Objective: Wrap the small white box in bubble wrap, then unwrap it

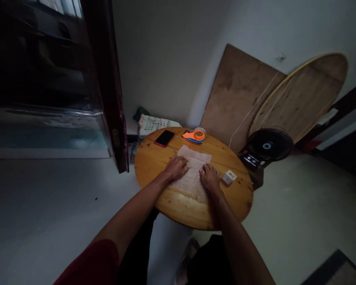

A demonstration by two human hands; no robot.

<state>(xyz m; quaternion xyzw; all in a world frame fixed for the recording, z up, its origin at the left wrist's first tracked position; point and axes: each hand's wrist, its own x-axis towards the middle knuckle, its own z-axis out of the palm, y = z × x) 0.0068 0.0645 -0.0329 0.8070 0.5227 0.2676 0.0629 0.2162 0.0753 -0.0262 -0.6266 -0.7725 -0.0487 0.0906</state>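
Observation:
A sheet of clear bubble wrap (192, 174) lies spread on a round wooden table (148, 162). On its left side rests my left hand (177, 167), palm down, with the fingers laid on the plastic. My right hand (210, 179) is at the right edge of the sheet, its fingers slightly bent and apart, touching the wrap. Neither hand is seen gripping anything. Just right of my right hand sits a small white box (229, 177). Beyond the wrap are an orange tape dispenser (195, 135) and a phone (165, 138) with a red edge.
Against the wall lean a brown board (237, 85) and a round wooden tabletop (302, 91). A black round appliance (268, 145) stands right of the table. A dark door frame (108, 87) rises at the left, and a printed bag (154, 123) is behind the table.

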